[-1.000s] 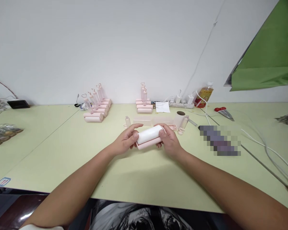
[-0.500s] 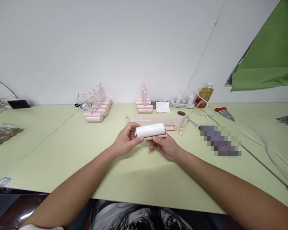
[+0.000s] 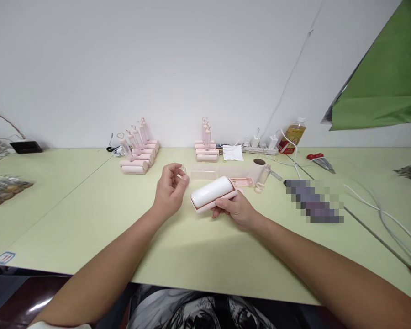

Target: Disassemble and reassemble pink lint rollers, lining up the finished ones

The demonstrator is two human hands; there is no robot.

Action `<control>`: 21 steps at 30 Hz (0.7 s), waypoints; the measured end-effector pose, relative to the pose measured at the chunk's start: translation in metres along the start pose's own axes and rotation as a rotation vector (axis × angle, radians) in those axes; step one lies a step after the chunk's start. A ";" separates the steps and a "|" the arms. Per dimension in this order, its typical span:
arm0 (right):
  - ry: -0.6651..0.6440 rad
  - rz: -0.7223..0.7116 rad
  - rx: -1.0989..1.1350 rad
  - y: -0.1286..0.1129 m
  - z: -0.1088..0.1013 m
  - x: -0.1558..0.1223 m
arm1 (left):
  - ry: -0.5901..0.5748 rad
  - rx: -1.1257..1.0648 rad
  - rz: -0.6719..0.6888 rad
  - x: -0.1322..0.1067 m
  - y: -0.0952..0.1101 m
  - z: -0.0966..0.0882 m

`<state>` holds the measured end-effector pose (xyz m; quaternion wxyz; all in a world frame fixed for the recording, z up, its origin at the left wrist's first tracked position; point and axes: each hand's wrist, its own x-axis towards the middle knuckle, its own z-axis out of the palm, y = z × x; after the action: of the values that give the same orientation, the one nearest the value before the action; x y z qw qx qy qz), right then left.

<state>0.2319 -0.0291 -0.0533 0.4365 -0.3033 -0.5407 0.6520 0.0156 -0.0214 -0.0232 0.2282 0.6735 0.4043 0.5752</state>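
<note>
In the head view, the person's right hand point(image 3: 235, 211) is clamped from below on a lint roller point(image 3: 213, 193). It is a white roll lying in a pink tray, held just above the pale green bench point(image 3: 89, 214) and tilted up toward the right. The left hand point(image 3: 170, 188) is off the roller and just to its left, with thumb and forefinger curled close together at a small clear piece point(image 3: 182, 170). The picture does not show whether they grip it.

Behind the hands, clear covers point(image 3: 205, 174) lie flat on the bench, and a bare roll point(image 3: 258, 169) stands upright beside them. Farther back, a row of pink rollers point(image 3: 139, 155) with upright handles sits to the left and a smaller stack point(image 3: 205, 147) near the middle. Along the wall lie a power strip point(image 3: 259, 148), a bottle point(image 3: 292, 135) of amber liquid and red-handled scissors point(image 3: 318, 158).
</note>
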 end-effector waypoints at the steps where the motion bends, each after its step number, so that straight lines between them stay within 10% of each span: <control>1: -0.002 -0.008 -0.011 0.000 0.001 0.000 | -0.070 -0.011 0.031 -0.002 0.001 0.001; 8: -0.034 -0.043 -0.115 -0.002 0.003 -0.001 | -0.416 0.242 0.247 -0.006 0.015 -0.002; 14: 0.010 -0.021 -0.133 -0.004 0.002 -0.001 | 0.274 0.512 0.172 0.020 0.002 -0.031; 21: -0.015 -0.032 -0.147 -0.001 0.001 -0.001 | 0.219 0.572 0.073 0.024 -0.019 -0.031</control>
<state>0.2316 -0.0307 -0.0523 0.4194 -0.3211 -0.5952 0.6056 -0.0190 0.0045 -0.0164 -0.0363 0.6586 0.5474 0.5151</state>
